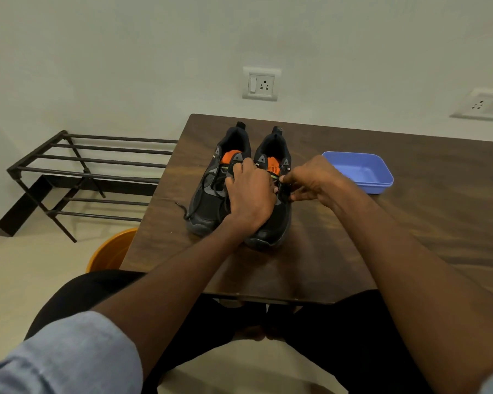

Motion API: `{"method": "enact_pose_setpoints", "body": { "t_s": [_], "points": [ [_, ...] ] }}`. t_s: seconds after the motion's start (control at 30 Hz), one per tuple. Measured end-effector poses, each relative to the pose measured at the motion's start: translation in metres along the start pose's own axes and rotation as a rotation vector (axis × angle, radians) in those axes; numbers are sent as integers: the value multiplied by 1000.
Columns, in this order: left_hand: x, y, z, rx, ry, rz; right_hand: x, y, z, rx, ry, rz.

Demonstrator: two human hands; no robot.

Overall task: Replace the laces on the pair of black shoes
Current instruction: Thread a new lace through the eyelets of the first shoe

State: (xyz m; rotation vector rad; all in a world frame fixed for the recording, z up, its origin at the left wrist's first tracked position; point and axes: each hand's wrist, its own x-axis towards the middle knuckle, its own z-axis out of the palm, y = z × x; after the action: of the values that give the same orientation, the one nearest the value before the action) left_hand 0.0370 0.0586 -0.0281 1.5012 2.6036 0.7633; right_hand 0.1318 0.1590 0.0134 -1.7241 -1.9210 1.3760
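Two black shoes (pixel 211 191) side by side on table (pixel 410 211); left hand (pixel 249 191) lies curled over right-hand shoe (pixel 271 223), right hand (pixel 310 180) pinches its black lace (pixel 284 191) between fingertips, beside blue tray (pixel 359 172).

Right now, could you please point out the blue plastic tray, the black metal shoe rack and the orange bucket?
blue plastic tray (pixel 380 185): head view, its near rim.
black metal shoe rack (pixel 97 160): head view, a top rail.
orange bucket (pixel 108 250): head view, its outer wall.
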Motion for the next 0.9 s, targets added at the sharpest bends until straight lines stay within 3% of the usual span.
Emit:
{"method": "enact_pose_setpoints", "body": {
  "t_s": [0.13, 0.2, 0.3, 0.37, 0.5, 0.53, 0.6, 0.67, 0.7, 0.8, 0.9],
  "points": [
    [4, 4, -8, -171, -130, -64, -5, 1, -11, 38, -57, 7],
    [4, 3, -13, -96, -153, 21, -4, 4, -8, -16, -34, -23],
    [9, -4, -21, 144, -63, 217, -3, 6, -2, -130, 16, -89],
    [15, -12, -27, 196, -92, 244, -8, 4, -1, -144, 11, -119],
    [24, -26, -40, 133, -182, 219, -17, -5, -15, 104, -28, -109],
    [26, -28, -43, 118, -182, 215, -17, -7, -22, 248, 67, -125],
    [30, -29, -44, 88, -207, 216, -16, -10, -39, 352, 445, -218],
    [31, -29, -44, 75, -251, 228, -19, -7, -51, 81, 731, -326],
    [32, -29, -43, 68, -262, 231, -20, -3, -51, -130, 746, -364],
    [33, -29, -42, 28, -252, 241, -21, 2, -35, -528, 398, -412],
    [35, -31, -37, -28, -270, 251, -19, 2, -11, -611, 11, -368]
  ]
}}
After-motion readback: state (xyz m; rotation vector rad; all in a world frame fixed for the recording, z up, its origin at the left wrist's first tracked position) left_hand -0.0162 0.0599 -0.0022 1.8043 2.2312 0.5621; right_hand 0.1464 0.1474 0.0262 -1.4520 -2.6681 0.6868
